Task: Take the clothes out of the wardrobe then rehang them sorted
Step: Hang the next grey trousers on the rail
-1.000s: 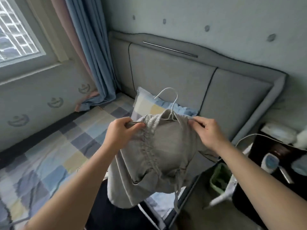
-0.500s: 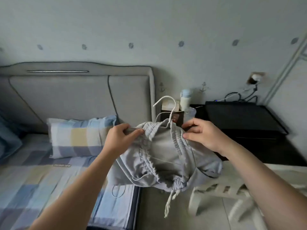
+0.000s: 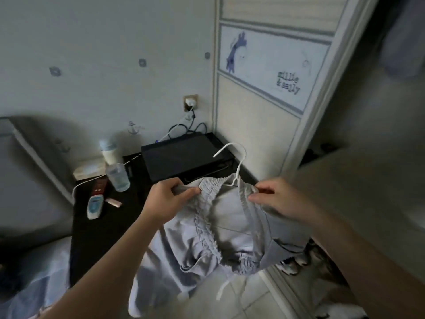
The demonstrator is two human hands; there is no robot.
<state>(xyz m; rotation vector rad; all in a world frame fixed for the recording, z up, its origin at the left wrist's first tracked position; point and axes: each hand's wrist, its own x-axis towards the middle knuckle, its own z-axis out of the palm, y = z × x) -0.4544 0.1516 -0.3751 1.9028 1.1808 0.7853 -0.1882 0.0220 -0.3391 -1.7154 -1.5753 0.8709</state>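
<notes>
Grey drawstring trousers (image 3: 230,236) with an elastic waistband hang on a white wire hanger (image 3: 236,166), whose hook rises between my hands. My left hand (image 3: 170,199) grips the waistband and the hanger's left end. My right hand (image 3: 273,199) pinches the waistband at the hanger's right end. The trousers droop below, their white cord dangling over the floor. The wardrobe (image 3: 276,72) stands ahead on the right, its sliding door with a printed panel facing me; the dark opening at the far right shows little.
A dark bedside table (image 3: 96,231) at the left carries a black box (image 3: 184,157), two bottles (image 3: 117,177), a thermometer-like device (image 3: 94,206) and cables running to a wall socket (image 3: 190,103). The bed's corner lies at the lower left. Pale floor tiles show below.
My view has swung right, from the bed and headboard past the bedside table to the wardrobe door. Both hands keep the same hold on the trousers and hanger.
</notes>
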